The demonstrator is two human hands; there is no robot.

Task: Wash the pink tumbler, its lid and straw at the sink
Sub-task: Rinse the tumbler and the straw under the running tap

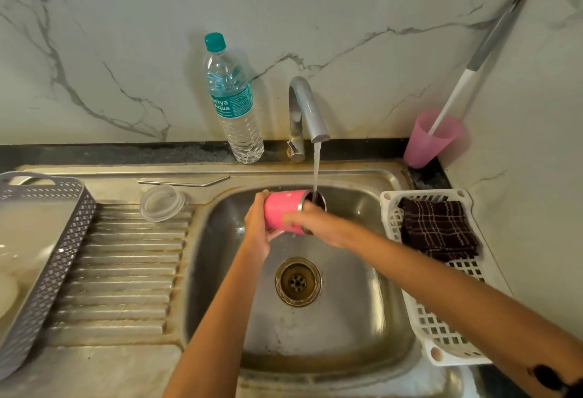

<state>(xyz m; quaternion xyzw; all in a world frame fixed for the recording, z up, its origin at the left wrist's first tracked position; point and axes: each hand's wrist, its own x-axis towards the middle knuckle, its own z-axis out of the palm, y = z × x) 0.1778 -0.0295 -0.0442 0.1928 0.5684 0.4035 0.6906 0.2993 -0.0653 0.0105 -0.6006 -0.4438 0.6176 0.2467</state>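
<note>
The pink tumbler [281,208] lies on its side over the steel sink [362,318], its mouth pointing right under the running water from the tap [307,107]. My left hand [257,224] grips the tumbler's base end. My right hand [315,222] holds it near the rim, fingers across the front. The clear lid [161,202] rests on the drainboard's far end. The metal straw [184,182] lies on the ledge behind the lid.
A water bottle [235,104] stands behind the sink, left of the tap. A pink cup [430,140] with a brush stands at the back right. A white basket [441,328] holding a dark cloth [438,228] sits right of the basin. A grey tray [53,258] sits left.
</note>
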